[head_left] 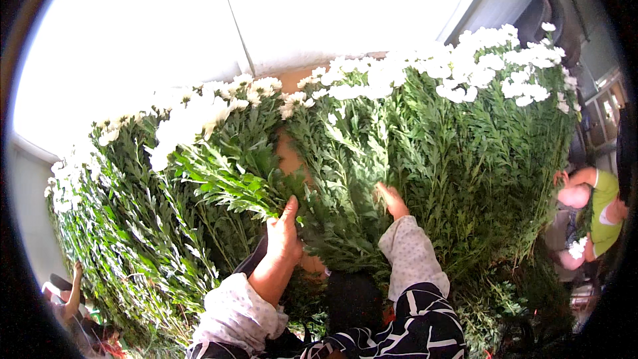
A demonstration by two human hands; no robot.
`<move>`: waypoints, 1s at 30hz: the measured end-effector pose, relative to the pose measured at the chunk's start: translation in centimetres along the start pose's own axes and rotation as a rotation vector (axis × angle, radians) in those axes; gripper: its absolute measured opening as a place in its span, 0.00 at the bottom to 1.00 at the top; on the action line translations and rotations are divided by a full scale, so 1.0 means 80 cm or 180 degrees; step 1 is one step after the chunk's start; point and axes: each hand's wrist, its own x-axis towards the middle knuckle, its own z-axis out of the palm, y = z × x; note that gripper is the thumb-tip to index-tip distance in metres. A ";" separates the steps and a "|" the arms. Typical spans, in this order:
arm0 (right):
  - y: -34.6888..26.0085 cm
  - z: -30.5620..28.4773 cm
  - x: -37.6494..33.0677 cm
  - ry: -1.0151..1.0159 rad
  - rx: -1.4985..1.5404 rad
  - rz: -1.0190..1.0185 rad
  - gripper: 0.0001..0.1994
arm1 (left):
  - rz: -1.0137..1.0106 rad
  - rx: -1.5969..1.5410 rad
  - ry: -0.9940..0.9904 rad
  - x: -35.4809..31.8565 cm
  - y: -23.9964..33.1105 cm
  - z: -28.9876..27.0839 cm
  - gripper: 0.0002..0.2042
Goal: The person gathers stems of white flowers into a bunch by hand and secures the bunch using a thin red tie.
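Observation:
My left hand point(284, 239) is closed around the stems of a bunch of white chrysanthemums point(229, 183), its thumb lying up along them. The bunch tilts to the upper left, its leafy stems bright green and its white heads washed out by the light. My right hand point(392, 201) is at the leafy stems of the right-hand pile of white chrysanthemums point(452, 159). Its visible fingers stretch toward the leaves, slightly blurred, and no stem shows in them. Another pile of chrysanthemums point(126, 206) spreads under and beside the held bunch.
Between the two piles shows a strip of brown surface point(287, 149). A pale, brightly lit sheet point(332, 13) rises behind the flowers. At the right edge sits a person in a yellow-green top point(605, 209); another person point(70, 299) is at the lower left.

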 end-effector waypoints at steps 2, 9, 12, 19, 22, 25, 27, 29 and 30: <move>-0.015 0.016 0.003 0.0025 0.0682 0.0049 0.24 | 0.0010 0.0221 -0.0110 0.016 -0.011 -0.011 0.15; 0.005 0.018 0.020 0.0038 0.1545 -0.0652 0.08 | 0.0023 0.0108 -0.0388 0.036 -0.044 -0.015 0.14; -0.026 -0.002 -0.047 -0.0239 0.0933 -0.1368 0.11 | -0.0125 -0.0084 -0.0549 0.028 -0.037 -0.013 0.15; -0.046 -0.036 -0.154 0.0091 0.0412 -0.2254 0.09 | -0.0104 0.0107 -0.0977 0.016 -0.026 0.013 0.17; -0.066 -0.033 -0.222 -0.0342 0.0941 -0.2200 0.09 | -0.0447 -0.0041 -0.1173 -0.012 0.001 0.025 0.18; -0.056 -0.036 -0.256 -0.0012 0.0251 -0.2502 0.11 | -0.0422 -0.0403 -0.1913 -0.018 0.004 0.023 0.17; -0.054 -0.022 -0.265 0.0501 0.0117 -0.3360 0.08 | -0.0271 -0.0367 -0.1955 -0.022 0.005 0.023 0.17; -0.063 -0.024 -0.283 -0.0028 0.0113 -0.2842 0.08 | -0.0291 -0.0254 -0.2023 -0.031 0.013 0.026 0.15; -0.057 -0.020 -0.278 -0.0174 0.0086 -0.2833 0.09 | -0.0354 -0.0146 -0.2042 -0.035 0.017 0.025 0.15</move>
